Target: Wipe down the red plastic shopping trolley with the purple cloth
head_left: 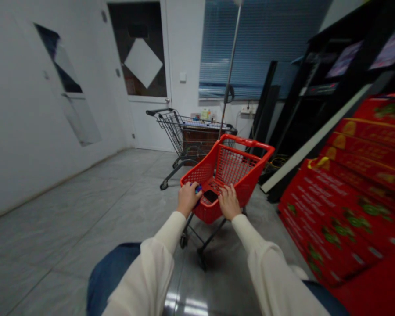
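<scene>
My left hand (188, 197) is fisted round the near rim of the small, mesh-sided red cart (237, 166) on the floor (85, 210). My right hand (229, 202) lies over the rim, grip unclear. The blue thing (198, 189) at my left fingers is unidentifiable. Behind the cart is a wire trolley (184, 131).

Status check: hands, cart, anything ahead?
Left hand gripping near rim of red cart; right hand laid on it. Cart upright on floor. Grey cart ahead, boxes close right.

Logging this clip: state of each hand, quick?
Left hand: closed on the handle of the red cart.
Right hand: fingers over the same handle; grip unclear.
</scene>
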Motion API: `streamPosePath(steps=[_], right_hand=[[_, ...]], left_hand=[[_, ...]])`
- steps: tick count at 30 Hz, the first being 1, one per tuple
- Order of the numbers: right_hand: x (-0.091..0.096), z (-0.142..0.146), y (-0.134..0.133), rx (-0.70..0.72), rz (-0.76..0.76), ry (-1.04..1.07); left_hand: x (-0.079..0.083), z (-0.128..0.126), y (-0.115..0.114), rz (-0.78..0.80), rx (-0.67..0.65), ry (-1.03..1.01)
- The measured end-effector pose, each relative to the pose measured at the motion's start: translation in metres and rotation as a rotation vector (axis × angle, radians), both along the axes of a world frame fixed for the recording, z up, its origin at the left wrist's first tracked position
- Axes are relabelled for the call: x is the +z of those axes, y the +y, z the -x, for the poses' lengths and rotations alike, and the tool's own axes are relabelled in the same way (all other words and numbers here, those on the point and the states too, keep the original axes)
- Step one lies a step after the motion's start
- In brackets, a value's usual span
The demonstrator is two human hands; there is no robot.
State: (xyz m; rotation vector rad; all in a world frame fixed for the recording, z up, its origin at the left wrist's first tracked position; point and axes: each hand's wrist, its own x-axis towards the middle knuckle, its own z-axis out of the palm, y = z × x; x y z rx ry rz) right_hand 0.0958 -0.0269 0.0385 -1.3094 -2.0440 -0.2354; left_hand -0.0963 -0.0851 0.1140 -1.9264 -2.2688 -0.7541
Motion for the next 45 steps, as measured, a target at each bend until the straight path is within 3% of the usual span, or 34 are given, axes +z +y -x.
streamPosePath(steps=[7,10,16,20,24,28,31,34,37,40,45], right_hand=[[0.0,-0.004,-0.003,-0.015,-0.006,0.017],[0.007,-0.011,-0.01,-0.038,0.034,-0.017],[0.023,0.006,-0.03,-0.086,0.121,-0.019],[0.037,0.025,-0.038,-0.078,0.138,-0.06],[0.061,0.021,-0.024,0.067,0.161,-0.235],[0.074,0.009,-0.004,-0.012,0.188,-0.333],[0.074,0.01,-0.002,-0.067,0.199,-0.366],[0.072,0.019,-0.009,-0.106,0.17,-0.352],[0.071,0.027,-0.015,-0.126,0.151,-0.353],[0.072,0.033,-0.021,-0.146,0.135,-0.346],[0.081,0.027,-0.025,-0.074,0.139,-0.374]], left_hand=[[-0.013,-0.056,-0.032,-0.051,-0.081,-0.003],[-0.015,-0.06,-0.034,-0.04,-0.123,0.0],[-0.009,-0.008,-0.011,-0.027,-0.067,0.015],[-0.007,0.03,0.006,0.002,-0.13,0.04],[-0.005,0.066,0.02,0.018,-0.192,0.02],[-0.005,0.081,0.022,-0.033,-0.168,-0.08],[-0.01,0.066,0.007,-0.108,0.012,-0.19],[-0.013,0.034,-0.013,-0.132,0.179,-0.219],[-0.008,0.0,-0.023,-0.114,0.205,-0.127],[0.0,-0.019,-0.02,-0.076,0.204,-0.069],[0.002,-0.001,-0.015,-0.052,0.119,0.018]])
